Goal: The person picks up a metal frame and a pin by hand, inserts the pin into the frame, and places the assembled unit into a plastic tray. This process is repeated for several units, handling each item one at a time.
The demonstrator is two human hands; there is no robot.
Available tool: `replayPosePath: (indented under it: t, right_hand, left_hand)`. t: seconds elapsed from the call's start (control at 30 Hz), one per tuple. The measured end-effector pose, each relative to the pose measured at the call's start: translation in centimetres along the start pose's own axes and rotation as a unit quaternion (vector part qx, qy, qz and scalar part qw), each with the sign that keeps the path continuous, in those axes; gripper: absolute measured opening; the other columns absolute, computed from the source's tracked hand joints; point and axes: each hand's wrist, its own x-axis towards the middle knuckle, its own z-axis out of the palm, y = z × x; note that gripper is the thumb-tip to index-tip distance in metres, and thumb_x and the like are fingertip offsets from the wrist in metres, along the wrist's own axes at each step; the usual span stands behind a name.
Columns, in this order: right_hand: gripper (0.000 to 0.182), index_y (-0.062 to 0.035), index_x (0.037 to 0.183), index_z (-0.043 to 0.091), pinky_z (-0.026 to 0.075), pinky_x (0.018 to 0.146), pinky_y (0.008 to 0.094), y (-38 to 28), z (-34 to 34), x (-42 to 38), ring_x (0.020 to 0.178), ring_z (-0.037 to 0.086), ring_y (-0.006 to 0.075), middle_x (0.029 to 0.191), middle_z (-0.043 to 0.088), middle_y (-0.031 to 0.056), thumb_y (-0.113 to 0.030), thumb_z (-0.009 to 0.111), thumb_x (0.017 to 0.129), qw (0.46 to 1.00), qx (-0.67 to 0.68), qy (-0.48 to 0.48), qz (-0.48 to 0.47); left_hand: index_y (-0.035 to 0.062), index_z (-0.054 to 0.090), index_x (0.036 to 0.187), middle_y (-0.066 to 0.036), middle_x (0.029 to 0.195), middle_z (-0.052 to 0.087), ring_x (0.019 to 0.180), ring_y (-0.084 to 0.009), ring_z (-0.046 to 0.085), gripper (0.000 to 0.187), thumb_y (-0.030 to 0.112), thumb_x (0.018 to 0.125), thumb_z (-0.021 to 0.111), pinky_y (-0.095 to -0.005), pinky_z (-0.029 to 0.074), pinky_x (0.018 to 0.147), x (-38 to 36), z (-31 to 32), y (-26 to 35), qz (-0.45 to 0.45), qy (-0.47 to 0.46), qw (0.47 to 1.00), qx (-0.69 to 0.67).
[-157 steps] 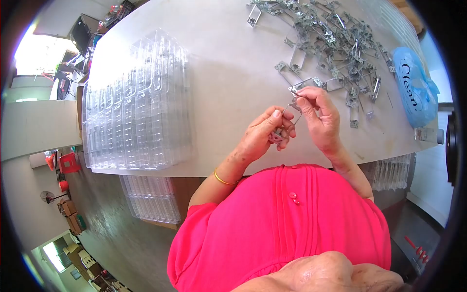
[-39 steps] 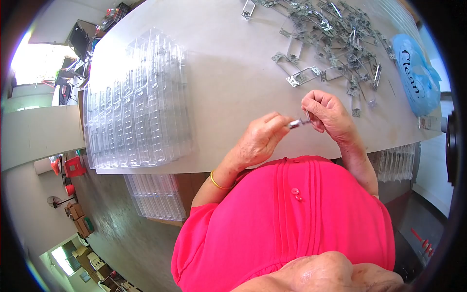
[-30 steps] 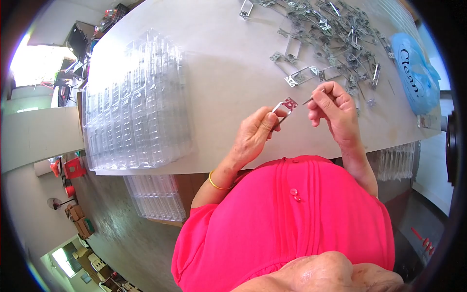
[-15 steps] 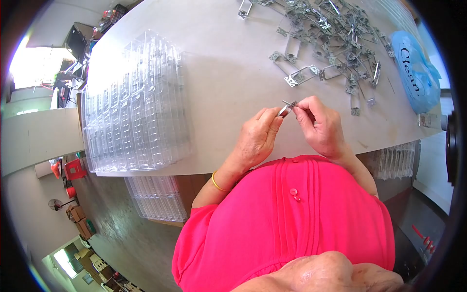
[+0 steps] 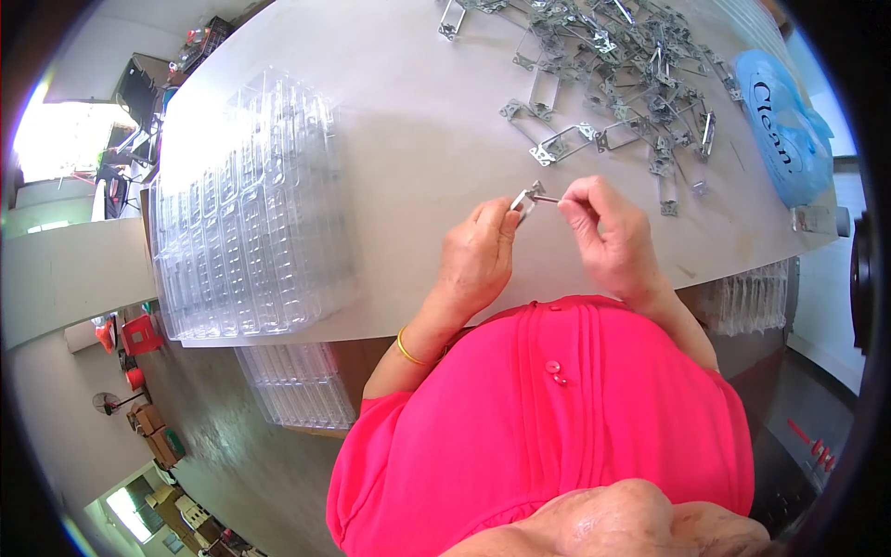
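Note:
My left hand (image 5: pixel 477 256) is closed, pinching a small silvery metal bracket (image 5: pixel 522 201) whose end sticks up past the fingertips. My right hand (image 5: pixel 608 239) is closed too, with thumb and forefinger on a thin dark metal pin (image 5: pixel 548 199). The pin's other end reaches the bracket's upper end; whether it sits in a hole there is too small to tell. Both hands are above the table's near edge, in front of the pink shirt. Beyond them on the table lies a tangled pile of similar metal brackets (image 5: pixel 640 70).
Stacked clear plastic trays (image 5: pixel 255 223) stand on the table (image 5: pixel 408 121) at the left. More trays (image 5: pixel 297 385) sit below its edge. At the right are a blue plastic bag (image 5: pixel 784 130) and a small clear bottle (image 5: pixel 815 220) lying on its side.
My left hand and the bracket have shifted slightly left. My right hand has drawn a little apart from the left, and more of the pin now shows between them.

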Motion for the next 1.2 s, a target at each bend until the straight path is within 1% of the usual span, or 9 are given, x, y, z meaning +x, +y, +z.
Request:
replayPosePath:
  t: [0.2,0.27,0.4,0.5,0.77,0.87,0.93,1.03,1.2]
  right_hand:
    - [0.009,-0.0015,0.102,0.059,0.052,0.071,0.0279,1.5,0.4,0.0,0.079,0.062,0.0134,0.096,0.066,0.0065,0.002,0.065,0.095,0.98,0.197,-0.039,0.012]
    - [0.009,-0.0015,0.103,0.059,0.053,0.071,0.0274,1.5,0.6,-0.2,0.079,0.062,0.012,0.098,0.066,0.0057,0.002,0.064,0.097,0.976,0.209,-0.056,0.01]
    - [0.009,-0.0025,0.106,0.056,0.054,0.071,0.0255,1.9,1.3,-0.4,0.08,0.063,0.0104,0.098,0.067,0.0062,-0.002,0.062,0.099,0.948,0.309,0.004,0.073]
    - [0.01,-0.002,0.107,0.055,0.056,0.071,0.0254,2.1,1.3,-0.1,0.081,0.064,0.0105,0.098,0.068,0.0072,-0.006,0.061,0.101,0.92,0.375,0.025,0.113]
    - [0.014,-0.0013,0.106,0.055,0.057,0.073,0.0268,1.7,2.0,-0.5,0.084,0.067,0.012,0.1,0.069,0.0099,-0.013,0.061,0.102,0.879,0.433,0.005,0.198]
    - [0.011,-0.0023,0.104,0.057,0.056,0.071,0.0259,1.4,1.8,-0.6,0.081,0.065,0.0105,0.095,0.068,0.0066,-0.013,0.06,0.103,0.883,0.418,-0.046,0.21]
    - [0.009,-0.0027,0.102,0.057,0.052,0.069,0.0242,1.0,2.0,-0.6,0.075,0.061,0.0073,0.086,0.064,0.0019,-0.011,0.058,0.104,0.933,0.312,-0.015,0.179]
    - [0.007,-0.0026,0.102,0.057,0.048,0.064,0.0226,1.1,1.4,-0.5,0.07,0.056,0.0046,0.08,0.059,-0.0013,-0.009,0.059,0.103,0.962,0.241,0.0,0.128]
    - [0.003,-0.0024,0.1,0.057,0.045,0.059,0.0213,-1.0,1.1,0.2,0.065,0.054,0.0031,0.077,0.058,-0.0014,-0.004,0.059,0.101,0.963,0.25,0.021,0.096]
  left_hand:
    - [-0.0004,0.065,0.116,-0.005,0.077,0.061,0.065,-0.0124,0.056,0.031,0.025,0.109,0.049,-0.0294,0.045,0.058,0.3,-2.2,1.4,-0.099,-0.159,0.957,-0.222]
    - [-0.0005,0.059,0.126,-0.005,0.084,0.063,0.066,-0.0111,0.057,0.039,0.033,0.107,0.053,-0.0263,0.043,0.056,0.3,-2.7,1.4,-0.185,-0.181,0.893,-0.367]
    - [-0.0018,0.048,0.138,-0.011,0.097,0.064,0.071,-0.0149,0.061,0.054,0.036,0.102,0.061,-0.0275,0.049,0.06,0.7,-3.6,1.3,-0.179,-0.159,0.828,-0.508]
    - [-0.0018,0.037,0.149,-0.019,0.113,0.061,0.085,-0.0217,0.067,0.072,0.029,0.094,0.072,-0.0372,0.06,0.075,0.9,-2.7,0.5,-0.055,-0.13,0.733,-0.665]
    - [-0.002,0.043,0.145,-0.016,0.12,0.061,0.098,-0.024,0.066,0.057,0.021,0.098,0.067,-0.0403,0.059,0.081,0.7,-1.1,-1.4,-0.075,-0.113,0.747,-0.651]
    - [-0.0019,0.047,0.141,-0.016,0.12,0.062,0.103,-0.0254,0.066,0.05,0.026,0.102,0.06,-0.0408,0.057,0.088,0.7,-0.4,-1.5,-0.074,-0.054,0.757,-0.647]
    - [-0.0018,0.048,0.139,-0.016,0.119,0.063,0.105,-0.0262,0.065,0.048,0.03,0.104,0.057,-0.0413,0.055,0.091,0.7,-0.6,-1.4,-0.084,-0.014,0.766,-0.638]
    - [-0.0011,0.051,0.136,-0.017,0.117,0.064,0.103,-0.0266,0.066,0.047,0.037,0.107,0.048,-0.0418,0.053,0.094,0.4,-1.2,-1.1,-0.121,-0.073,0.731,-0.668]
    - [-0.0019,0.052,0.134,-0.016,0.107,0.067,0.097,-0.0243,0.067,0.052,0.042,0.107,0.047,-0.0386,0.053,0.089,0.1,-0.6,-1.6,-0.087,-0.157,0.776,-0.604]
